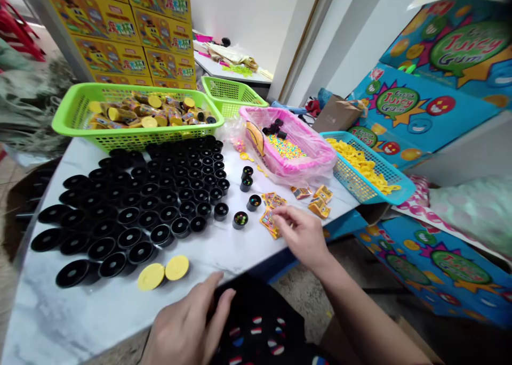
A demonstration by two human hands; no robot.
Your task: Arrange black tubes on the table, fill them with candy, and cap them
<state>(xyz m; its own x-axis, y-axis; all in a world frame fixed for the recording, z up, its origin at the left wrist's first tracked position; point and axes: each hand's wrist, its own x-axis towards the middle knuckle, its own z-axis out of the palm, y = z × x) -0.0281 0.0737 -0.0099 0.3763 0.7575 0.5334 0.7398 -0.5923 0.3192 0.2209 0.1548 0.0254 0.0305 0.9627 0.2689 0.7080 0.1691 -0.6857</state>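
My left hand (188, 322) hovers at the table's front edge, holding nothing, thumb and fingers apart. My right hand (302, 234) reaches over a small pile of printed packets (269, 221), its bent fingers closed at the pile's right edge; the fingertips partly hide what they pinch, seemingly one packet. Left of it stand black cups with coloured candy inside, one (240, 219) close to the packets and another (254, 202) behind. Two cups with yellow lids (177, 268) stand near my left hand. Rows of open black cups (129, 237) cover the table's left side.
A green basket (140, 136) of filled, yellow-lidded cups stands at the back left. A pink basket (296, 168) holds candy beads and black cups. Yellow plastic pieces (366, 168) fill a blue basket (404, 192). Folded packets (319, 208) lie right; gum cartons (400, 101) are stacked beyond.
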